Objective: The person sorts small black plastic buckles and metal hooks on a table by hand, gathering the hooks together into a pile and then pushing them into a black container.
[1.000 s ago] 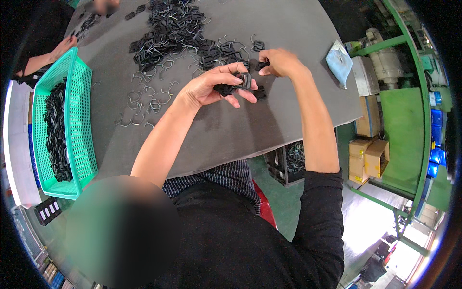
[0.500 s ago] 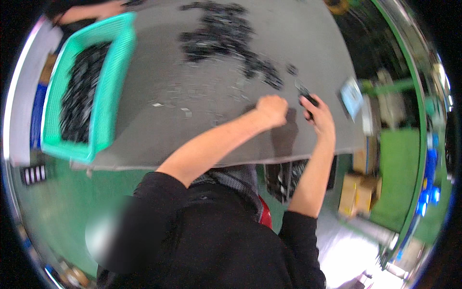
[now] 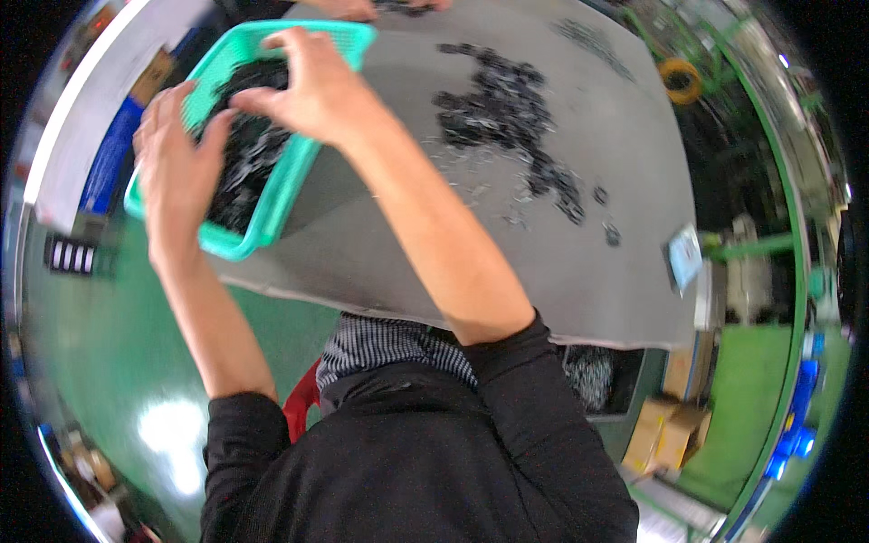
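A teal plastic basket [image 3: 288,185] full of small black parts [image 3: 243,167] stands at the left end of the grey table [image 3: 543,271]. Both my hands are over it. My left hand [image 3: 176,172] lies at the basket's near left side, fingers spread and touching the black parts. My right hand [image 3: 312,86] hovers above the basket's right rim with its back to the camera and its fingers bent down into the basket. What is under those fingers is hidden.
A loose heap of black parts [image 3: 507,113] lies on the table's middle and far side. A yellow tape roll [image 3: 679,80] sits at the far right, a small pale pad [image 3: 684,255] at the right edge. Another person's hand [image 3: 353,7] shows at the top. Cardboard boxes [image 3: 670,434] stand on the green floor.
Both hands have swung from the table's right part to the teal basket on the left. The view has turned with them.
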`<act>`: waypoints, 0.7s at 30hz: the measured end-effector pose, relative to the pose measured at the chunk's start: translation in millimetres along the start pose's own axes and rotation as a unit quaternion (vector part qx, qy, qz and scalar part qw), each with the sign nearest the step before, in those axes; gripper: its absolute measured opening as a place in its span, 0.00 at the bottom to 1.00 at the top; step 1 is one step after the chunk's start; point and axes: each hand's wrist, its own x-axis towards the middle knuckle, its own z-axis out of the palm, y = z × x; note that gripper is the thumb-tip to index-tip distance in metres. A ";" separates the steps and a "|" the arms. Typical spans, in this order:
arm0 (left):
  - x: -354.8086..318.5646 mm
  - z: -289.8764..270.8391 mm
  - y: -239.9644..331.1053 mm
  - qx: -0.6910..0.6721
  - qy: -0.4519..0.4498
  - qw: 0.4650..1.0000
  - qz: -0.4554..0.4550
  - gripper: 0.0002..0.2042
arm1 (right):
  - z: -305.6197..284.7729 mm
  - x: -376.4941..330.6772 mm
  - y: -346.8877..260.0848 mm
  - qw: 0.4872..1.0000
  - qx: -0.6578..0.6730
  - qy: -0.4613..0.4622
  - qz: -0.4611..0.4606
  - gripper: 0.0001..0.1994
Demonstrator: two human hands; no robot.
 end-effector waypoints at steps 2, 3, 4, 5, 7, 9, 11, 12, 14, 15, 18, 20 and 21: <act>3.3 0.6 23.7 -0.089 0.061 0.994 -0.009 0.15 | -31.9 -13.2 -1.6 0.997 0.050 -0.011 0.057 0.31; 6.4 11.0 46.0 -0.191 0.019 0.981 -0.005 0.14 | -51.9 -23.9 22.1 0.999 0.032 -0.008 0.035 0.29; 5.7 24.8 75.4 -0.291 -0.027 0.956 0.000 0.13 | -78.8 -43.9 53.0 0.999 0.006 0.011 0.053 0.27; 3.6 34.4 94.7 -0.311 -0.082 0.947 0.010 0.13 | -104.0 -56.3 66.7 0.997 -0.049 0.010 0.066 0.26; -15.4 82.1 152.0 -0.415 -0.176 0.888 0.093 0.11 | -172.3 -106.4 102.6 0.973 -0.095 -0.007 0.208 0.26; -30.1 129.5 217.3 -0.457 -0.254 0.830 0.197 0.16 | -240.8 -162.0 132.2 0.917 -0.199 -0.036 0.345 0.33; -48.7 174.1 262.8 -0.450 -0.303 0.798 0.263 0.22 | -267.4 -195.5 138.2 0.852 -0.270 -0.062 0.445 0.38; -53.3 184.0 280.6 -0.423 -0.328 0.798 0.275 0.26 | -273.8 -205.2 138.4 0.821 -0.300 -0.075 0.480 0.40; -55.2 201.1 313.0 -0.373 -0.357 0.809 0.282 0.28 | -276.8 -216.4 149.4 0.801 -0.323 -0.085 0.496 0.43; -55.2 208.6 325.8 -0.347 -0.370 0.813 0.285 0.29 | -272.6 -216.1 158.9 0.814 -0.320 -0.080 0.478 0.43; -56.7 220.8 348.5 -0.347 -0.423 0.777 0.311 0.28 | -255.5 -208.4 180.8 0.869 -0.284 -0.083 0.396 0.37; -63.7 209.5 340.4 -0.405 -0.445 0.745 0.289 0.24 | -255.2 -211.4 188.0 0.864 -0.289 -0.127 0.393 0.28; -69.1 208.6 327.0 -0.456 -0.446 0.714 0.288 0.23 | -260.9 -215.9 184.6 0.876 -0.221 -0.118 0.411 0.25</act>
